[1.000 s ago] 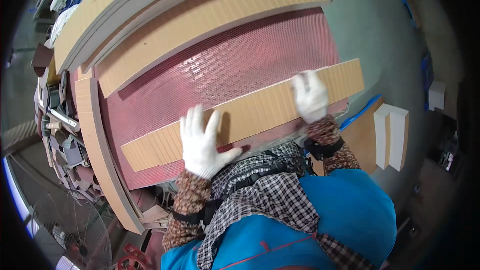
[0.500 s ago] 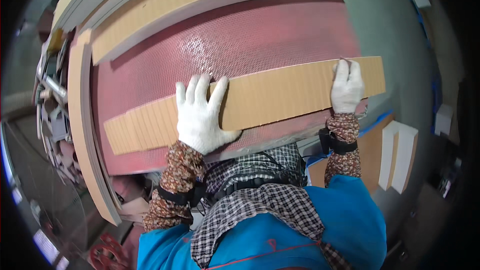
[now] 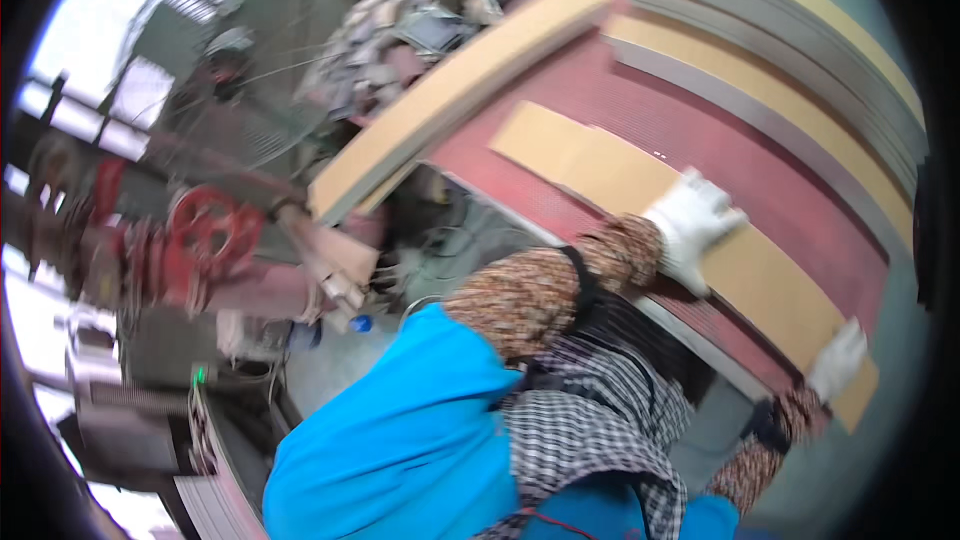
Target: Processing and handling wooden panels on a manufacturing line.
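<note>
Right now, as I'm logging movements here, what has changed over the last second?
The view has swung to the person's left, bringing the red wheel further in. The right hand has moved along the long board toward its right end. The left hand stays on the board, which still lies on the red tabletop.

Bright light is pouring in on my left, through tall white panes [image 3: 85, 10] crossed by dark bars. In front of them I've got a big wire-caged fan [image 3: 228, 60], its rings smeared by blur. Below it, there's a red spoked handwheel [image 3: 215, 225] on reddish machinery [image 3: 130, 265], and lower down a tiny green light [image 3: 200, 375] glows. Pale grey floor [image 3: 340, 375] spreads beside me, a small blue object [image 3: 361, 323] near it. Ahead, a jumbled scrap heap [image 3: 415, 40] sits beyond my red, textured worktable [image 3: 770, 190]; greenish-grey floor [image 3: 905, 290] shows at my right.
</note>
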{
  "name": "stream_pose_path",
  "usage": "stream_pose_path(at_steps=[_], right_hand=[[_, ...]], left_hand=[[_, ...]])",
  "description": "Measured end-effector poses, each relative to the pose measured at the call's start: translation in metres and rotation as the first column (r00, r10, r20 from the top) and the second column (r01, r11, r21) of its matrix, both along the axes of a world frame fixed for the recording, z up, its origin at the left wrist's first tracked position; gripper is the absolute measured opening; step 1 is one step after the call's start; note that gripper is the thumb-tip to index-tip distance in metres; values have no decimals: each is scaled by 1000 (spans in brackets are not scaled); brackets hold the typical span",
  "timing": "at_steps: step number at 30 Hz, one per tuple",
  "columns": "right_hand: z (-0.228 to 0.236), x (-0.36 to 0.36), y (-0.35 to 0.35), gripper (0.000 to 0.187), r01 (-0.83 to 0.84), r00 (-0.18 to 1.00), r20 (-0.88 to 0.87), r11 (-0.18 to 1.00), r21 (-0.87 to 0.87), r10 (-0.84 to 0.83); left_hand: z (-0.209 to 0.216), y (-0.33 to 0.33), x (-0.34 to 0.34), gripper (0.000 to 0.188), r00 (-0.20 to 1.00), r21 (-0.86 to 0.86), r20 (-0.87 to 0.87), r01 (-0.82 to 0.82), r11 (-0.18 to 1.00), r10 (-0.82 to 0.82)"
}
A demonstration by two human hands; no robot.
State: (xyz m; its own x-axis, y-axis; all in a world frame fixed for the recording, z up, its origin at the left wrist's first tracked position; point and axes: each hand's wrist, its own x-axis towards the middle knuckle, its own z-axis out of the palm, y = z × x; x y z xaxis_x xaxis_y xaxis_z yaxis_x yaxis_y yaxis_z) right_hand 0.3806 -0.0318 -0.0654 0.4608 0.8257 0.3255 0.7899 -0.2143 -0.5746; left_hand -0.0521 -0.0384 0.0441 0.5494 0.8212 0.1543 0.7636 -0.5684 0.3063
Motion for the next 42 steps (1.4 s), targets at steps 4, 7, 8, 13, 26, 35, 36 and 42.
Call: stream_pose_path(at_steps=[4,7,8,13,26,35,36,42], right_hand=[[3,-5,3,55,23,995,-95,999,26,-21],[5,-10,0,56,55,992,-109,998,-15,-56],[7,-12,0,56,80,994,-76,996,-31,-82],[5,-16,3,56,50,996,-74,999,4,-50],[25,-55,-13,42,149,988,-50,983,111,-144],[49,-70,-21,43,108,993,-52,987,116,-103],[56,-74,-24,42,79,994,-83,996,45,-75],[76,-119,-79,29,-115,993,-27,989,-90,113]], left_hand=[[-11,0,-4,107,999,11,41,-6,1000,6],[-19,2,-3,109,999,38,35,-5,999,4],[-19,2,-3,108,1000,19,22,-10,1000,10],[-18,1,-4,106,999,41,34,-9,999,8],[-20,12,3,109,997,3,-78,-25,1000,25],[-33,14,-2,117,998,13,-68,0,1000,1],[-33,14,-2,118,998,-7,-65,-3,1000,3],[-33,14,20,114,1000,-3,-14,-14,1000,14]])
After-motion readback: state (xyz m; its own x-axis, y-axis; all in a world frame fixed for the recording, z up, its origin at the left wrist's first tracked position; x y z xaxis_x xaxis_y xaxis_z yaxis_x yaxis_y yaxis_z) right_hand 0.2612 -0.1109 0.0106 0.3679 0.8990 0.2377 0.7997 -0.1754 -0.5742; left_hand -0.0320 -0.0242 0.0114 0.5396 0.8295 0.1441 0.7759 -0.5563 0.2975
